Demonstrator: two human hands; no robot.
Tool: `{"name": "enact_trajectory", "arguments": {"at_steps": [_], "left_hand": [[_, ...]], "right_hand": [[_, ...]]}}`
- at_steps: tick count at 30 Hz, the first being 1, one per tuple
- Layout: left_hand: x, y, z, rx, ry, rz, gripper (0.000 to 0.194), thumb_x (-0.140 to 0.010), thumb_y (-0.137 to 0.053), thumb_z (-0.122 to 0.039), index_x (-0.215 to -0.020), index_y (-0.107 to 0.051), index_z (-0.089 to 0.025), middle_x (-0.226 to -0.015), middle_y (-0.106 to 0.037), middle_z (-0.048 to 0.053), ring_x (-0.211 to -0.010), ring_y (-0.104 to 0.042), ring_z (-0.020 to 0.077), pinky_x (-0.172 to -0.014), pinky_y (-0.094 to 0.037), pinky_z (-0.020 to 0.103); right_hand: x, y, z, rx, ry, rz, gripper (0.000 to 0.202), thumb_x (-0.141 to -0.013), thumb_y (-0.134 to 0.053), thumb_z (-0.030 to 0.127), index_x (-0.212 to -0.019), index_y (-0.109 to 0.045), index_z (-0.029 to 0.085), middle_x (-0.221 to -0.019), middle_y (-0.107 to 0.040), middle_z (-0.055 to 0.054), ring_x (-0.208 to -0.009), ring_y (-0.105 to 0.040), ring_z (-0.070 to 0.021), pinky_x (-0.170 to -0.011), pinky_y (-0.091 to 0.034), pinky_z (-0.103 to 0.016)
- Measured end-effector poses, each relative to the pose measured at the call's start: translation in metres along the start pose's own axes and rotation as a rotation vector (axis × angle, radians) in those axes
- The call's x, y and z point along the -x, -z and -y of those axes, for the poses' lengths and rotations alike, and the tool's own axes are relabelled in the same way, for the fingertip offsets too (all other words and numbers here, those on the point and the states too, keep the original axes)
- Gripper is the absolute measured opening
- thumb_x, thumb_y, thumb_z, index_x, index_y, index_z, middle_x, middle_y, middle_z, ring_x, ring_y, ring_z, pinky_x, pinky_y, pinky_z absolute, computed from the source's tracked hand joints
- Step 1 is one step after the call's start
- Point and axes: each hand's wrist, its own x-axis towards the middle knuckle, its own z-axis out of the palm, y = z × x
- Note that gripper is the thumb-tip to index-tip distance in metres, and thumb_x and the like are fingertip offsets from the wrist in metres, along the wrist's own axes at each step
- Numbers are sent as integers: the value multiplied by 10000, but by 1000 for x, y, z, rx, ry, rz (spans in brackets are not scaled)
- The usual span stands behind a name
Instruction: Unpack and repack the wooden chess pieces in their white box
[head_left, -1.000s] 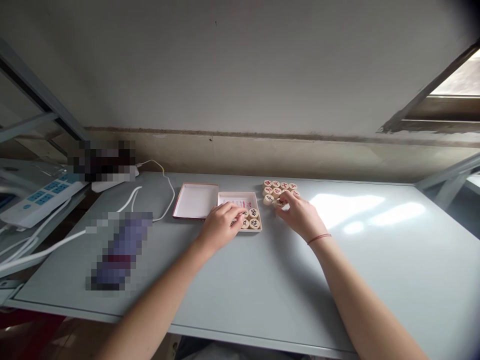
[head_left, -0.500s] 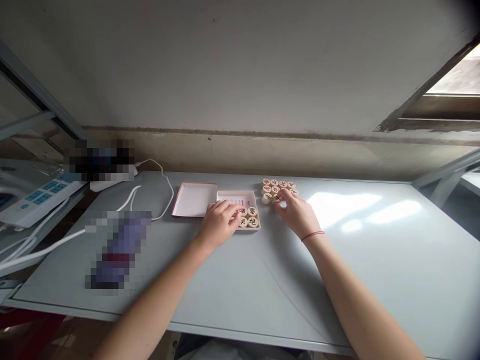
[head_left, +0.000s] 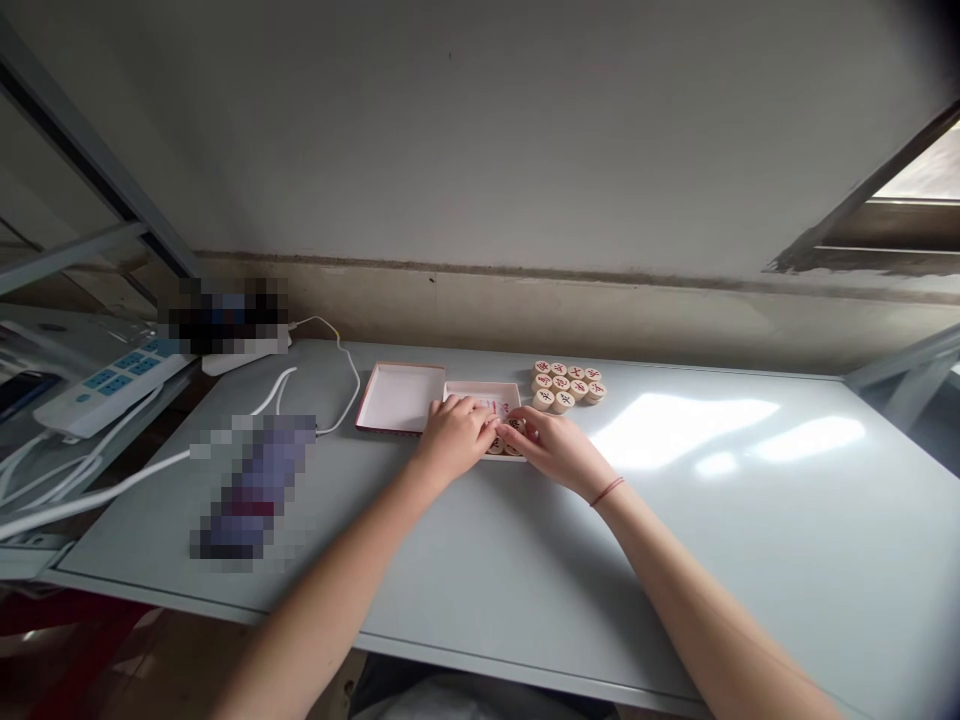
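Observation:
My left hand (head_left: 459, 435) reaches over the front left part of a shallow white box (head_left: 456, 391). Its fingers are bent together, and what lies under the fingertips is hidden. My right hand (head_left: 556, 447) comes in from the right side with thumb and fingers pinched over the box; a round wooden xiangqi piece (head_left: 514, 425) shows at its fingertips. The two hands' fingertips nearly meet. More xiangqi pieces (head_left: 496, 446) with black characters lie in the box's front part, partly covered. Behind my right hand stands a block of xiangqi pieces (head_left: 560, 384), red characters at the back and black in front.
The box's lid (head_left: 402, 392) lies open side up left of the box. A blurred purple object (head_left: 259, 485) and white cables (head_left: 351, 385) are farther left, near a power strip (head_left: 124, 382). The grey table (head_left: 480, 580) meets the wall behind, and light glares on its right.
My right hand has moved left and toward me, from the block of xiangqi pieces to the box. My left hand stays over the box. The view has shifted slightly.

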Motion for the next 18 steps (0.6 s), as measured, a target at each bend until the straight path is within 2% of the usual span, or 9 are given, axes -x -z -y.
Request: {"name": "enact_trajectory", "arguments": {"at_steps": [6,18], "left_hand": [[0,3,-1,29,21,38,243,-917,-460,-261,-816,-666,-181,-937,-686,65,-938,-576,228,-757,-375,337],[-3,11,1,276,99,48,97,-863,-566,-279,-820,-619,-210,-879,-699,-24,-769,-628,144,-845,-379,330]], "right_hand": [[-1,1,-5,-26,-14,19,401,-867,-413,553,-955,-613,217,-573,-576,10,-509,-506,-148,-488,-336,-250],[-2,2,-6,-46,19,38,419,-924,-318,516,-923,-612,218,-646,-616,-9,-545,-526,-149,-500,-341,-250]]}}
